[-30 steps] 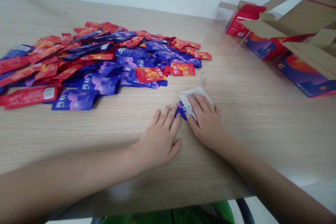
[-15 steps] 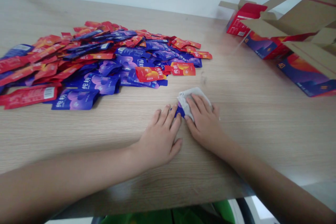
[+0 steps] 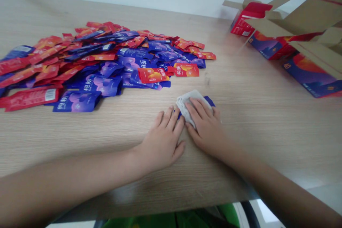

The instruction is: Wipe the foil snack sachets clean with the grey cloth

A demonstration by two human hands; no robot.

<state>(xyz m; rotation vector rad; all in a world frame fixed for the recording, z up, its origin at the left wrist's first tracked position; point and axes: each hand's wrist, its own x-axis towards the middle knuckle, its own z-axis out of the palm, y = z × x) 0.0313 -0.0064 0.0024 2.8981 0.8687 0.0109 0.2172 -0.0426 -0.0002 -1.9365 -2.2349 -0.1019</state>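
A blue packet (image 3: pixel 210 100) lies on the wooden table, mostly covered by a folded white cloth (image 3: pixel 190 97); only its upper right corner and a bit of its left end show. My right hand (image 3: pixel 204 123) lies flat on the cloth with its fingers spread. At the packet's left end, the fingertips of my left hand (image 3: pixel 165 139) press down, fingers apart and thumb out to the side. Behind and to the left spreads a large pile of red and blue packets (image 3: pixel 133 64), overlapping one another.
Open cardboard boxes with red and blue printing stand at the right back: a small red one (image 3: pixel 240 25), a middle one (image 3: pixel 267 46) and a larger one (image 3: pixel 311 74). The table's front edge (image 3: pixel 171 213) runs below my forearms.
My right hand and the white cloth have slid slightly left over the packet, so its upper right corner now shows. My left hand has stayed in place.
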